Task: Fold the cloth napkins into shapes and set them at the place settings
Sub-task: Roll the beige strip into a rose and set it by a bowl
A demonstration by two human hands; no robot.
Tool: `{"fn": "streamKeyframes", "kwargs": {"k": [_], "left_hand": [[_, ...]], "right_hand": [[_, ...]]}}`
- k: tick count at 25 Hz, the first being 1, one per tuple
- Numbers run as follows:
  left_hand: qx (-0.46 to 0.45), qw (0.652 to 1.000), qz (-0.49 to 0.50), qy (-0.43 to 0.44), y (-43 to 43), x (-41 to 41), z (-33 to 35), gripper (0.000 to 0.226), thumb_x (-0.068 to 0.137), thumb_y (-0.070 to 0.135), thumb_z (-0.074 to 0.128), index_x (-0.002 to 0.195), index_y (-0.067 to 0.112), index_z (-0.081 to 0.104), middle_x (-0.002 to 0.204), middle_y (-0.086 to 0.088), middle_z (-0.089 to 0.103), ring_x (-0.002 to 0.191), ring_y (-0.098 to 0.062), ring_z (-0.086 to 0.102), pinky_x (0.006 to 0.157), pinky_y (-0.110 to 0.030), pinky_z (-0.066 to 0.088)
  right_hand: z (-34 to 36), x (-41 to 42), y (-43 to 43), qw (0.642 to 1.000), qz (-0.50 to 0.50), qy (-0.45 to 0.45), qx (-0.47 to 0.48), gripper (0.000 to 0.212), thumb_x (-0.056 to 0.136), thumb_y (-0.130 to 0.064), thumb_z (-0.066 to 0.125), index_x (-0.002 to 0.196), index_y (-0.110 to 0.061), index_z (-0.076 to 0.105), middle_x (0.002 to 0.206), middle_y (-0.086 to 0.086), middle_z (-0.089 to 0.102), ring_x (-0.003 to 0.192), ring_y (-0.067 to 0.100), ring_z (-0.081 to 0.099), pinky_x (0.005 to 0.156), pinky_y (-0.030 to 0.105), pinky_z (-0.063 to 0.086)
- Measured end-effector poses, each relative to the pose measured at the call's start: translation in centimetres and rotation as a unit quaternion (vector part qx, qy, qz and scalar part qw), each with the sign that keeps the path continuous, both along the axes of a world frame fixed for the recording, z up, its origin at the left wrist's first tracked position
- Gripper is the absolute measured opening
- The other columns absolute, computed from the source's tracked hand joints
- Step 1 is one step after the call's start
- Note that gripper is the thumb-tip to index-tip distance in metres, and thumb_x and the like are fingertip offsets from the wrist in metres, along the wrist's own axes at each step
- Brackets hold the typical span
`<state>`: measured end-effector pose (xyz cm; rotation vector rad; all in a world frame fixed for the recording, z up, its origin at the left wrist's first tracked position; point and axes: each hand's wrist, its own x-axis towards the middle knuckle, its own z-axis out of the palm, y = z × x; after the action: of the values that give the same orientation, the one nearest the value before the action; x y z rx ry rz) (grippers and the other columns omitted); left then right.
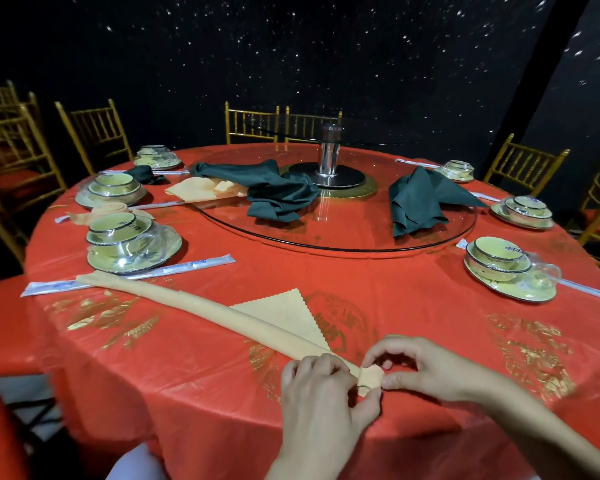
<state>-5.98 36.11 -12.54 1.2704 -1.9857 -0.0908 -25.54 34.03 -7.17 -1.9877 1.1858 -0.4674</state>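
Pinching with left hand (321, 382) and right hand (420, 367) the near end of the rolled peach napkin (187, 305), diagonal on red tabletop (395, 289).

Six place settings (510, 295); three green napkins (418, 199); three orange napkins (187, 304).

The left hand (317, 386) lies back-up with its forearm rising from the bottom of the view. Its fingers are curled and the thumb is pinching the near end of the napkin (281, 317). The right hand (421, 367) arches just beside it, its forearm coming in from the lower right. Its fingers are curled too, with thumb and forefinger pinching the same end, so the two thumbs nearly touch.
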Motion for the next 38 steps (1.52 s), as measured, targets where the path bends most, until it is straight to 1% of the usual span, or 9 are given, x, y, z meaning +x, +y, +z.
{"fn": "streamKeyframes", "kwargs": {"k": [6, 9, 13, 17, 20, 25, 28, 34, 38], "left_hand": [[0.071, 0.995, -0.043, 0.062, 0.0, 1.2, 0.1, 0.043, 0.067, 0.066, 0.053, 0.092, 0.031, 0.056, 0.088, 0.023, 0.049, 0.079, 0.002, 0.048, 0.076, -0.016, 0.037], [0.076, 0.993, -0.04, 0.084, -0.3, 1.5, 0.1, 0.031, 0.067, 0.059, 0.056, 0.085, 0.034, 0.049, 0.086, 0.023, 0.047, 0.081, 0.003, 0.047, 0.074, -0.02, 0.039], [0.028, 0.996, 0.04, 0.078, -0.9, 1.7, 0.1, 0.031, 0.057, 0.067, 0.054, 0.066, 0.037, 0.056, 0.096, 0.023, 0.053, 0.097, 0.004, 0.042, 0.075, -0.015, 0.033], [0.028, 0.994, 0.059, 0.086, -0.8, 1.5, -0.2, 0.032, 0.055, 0.069, 0.056, 0.057, 0.037, 0.057, 0.091, 0.025, 0.055, 0.094, 0.007, 0.042, 0.079, -0.015, 0.03], [0.036, 0.994, 0.059, 0.087, -0.5, 1.7, -0.2, 0.034, 0.058, 0.072, 0.055, 0.061, 0.039, 0.054, 0.089, 0.027, 0.053, 0.089, 0.009, 0.047, 0.075, -0.019, 0.033], [0.018, 0.998, 0.041, 0.034, -0.1, 2.5, -0.1, 0.05, 0.051, 0.075, 0.047, 0.088, 0.042, 0.042, 0.087, 0.027, 0.05, 0.084, 0.008, 0.046, 0.072, -0.015, 0.033], [0.001, 0.998, 0.046, 0.04, -0.5, 2.9, -0.4, 0.042, 0.053, 0.068, 0.052, 0.082, 0.039, 0.046, 0.081, 0.026, 0.052, 0.081, 0.007, 0.048, 0.077, -0.016, 0.028], [0.006, 0.993, 0.057, 0.105, -0.5, 3.2, -0.6, 0.035, 0.052, 0.067, 0.057, 0.062, 0.034, 0.057, 0.09, 0.025, 0.055, 0.081, 0.007, 0.051, 0.075, -0.012, 0.035], [-0.012, 0.997, 0.049, 0.053, -0.6, 4.1, -0.9, 0.042, 0.054, 0.077, 0.05, 0.06, 0.037, 0.06, 0.093, 0.026, 0.056, 0.094, 0.005, 0.043, 0.072, -0.009, 0.029]], "right_hand": [[-0.4, 1.4, -2.1, 0.997, 0.025, 0.066, -0.042, 0.014, 0.086, -0.031, 0.06, 0.095, -0.04, 0.064, 0.096, -0.011, 0.06, 0.091, 0.006, 0.057, 0.087, 0.023, 0.044], [-0.2, 2.1, -3.2, 0.995, 0.044, 0.081, -0.04, 0.011, 0.086, -0.037, 0.056, 0.093, -0.042, 0.062, 0.093, -0.012, 0.06, 0.091, 0.004, 0.057, 0.086, 0.024, 0.044], [-0.3, 2.3, -3.0, 0.999, 0.008, -0.026, -0.032, 0.015, 0.083, -0.032, 0.064, 0.097, -0.036, 0.062, 0.087, -0.005, 0.061, 0.078, 0.003, 0.053, 0.074, 0.021, 0.044], [-0.5, 2.4, -2.6, 0.999, 0.021, -0.046, -0.021, 0.008, 0.083, -0.025, 0.066, 0.091, -0.027, 0.066, 0.087, -0.004, 0.065, 0.079, 0.002, 0.056, 0.075, 0.017, 0.043], [-0.5, 2.9, -2.8, 0.999, 0.021, -0.025, -0.022, 0.007, 0.087, -0.019, 0.064, 0.09, -0.024, 0.067, 0.084, -0.012, 0.065, 0.076, -0.002, 0.054, 0.073, 0.014, 0.042], [-0.2, 4.5, -3.7, 0.998, 0.024, 0.027, -0.041, 0.005, 0.085, -0.038, 0.059, 0.085, -0.036, 0.064, 0.084, -0.009, 0.068, 0.075, 0.004, 0.058, 0.071, 0.026, 0.047], [-0.4, 5.2, -4.2, 0.997, 0.019, 0.057, -0.057, 0.008, 0.09, -0.032, 0.059, 0.086, -0.037, 0.064, 0.08, -0.007, 0.067, 0.07, 0.008, 0.059, 0.065, 0.025, 0.048], [0.0, 4.4, -3.2, 0.997, 0.035, -0.068, 0.024, 0.034, 0.077, -0.039, 0.073, 0.104, -0.02, 0.067, 0.083, -0.005, 0.064, 0.076, 0.005, 0.055, 0.074, 0.018, 0.044], [0.5, 4.7, -3.3, 0.998, 0.043, -0.029, 0.03, 0.024, 0.08, -0.022, 0.069, 0.104, -0.019, 0.067, 0.08, -0.019, 0.064, 0.076, 0.001, 0.053, 0.075, 0.014, 0.042]]}}
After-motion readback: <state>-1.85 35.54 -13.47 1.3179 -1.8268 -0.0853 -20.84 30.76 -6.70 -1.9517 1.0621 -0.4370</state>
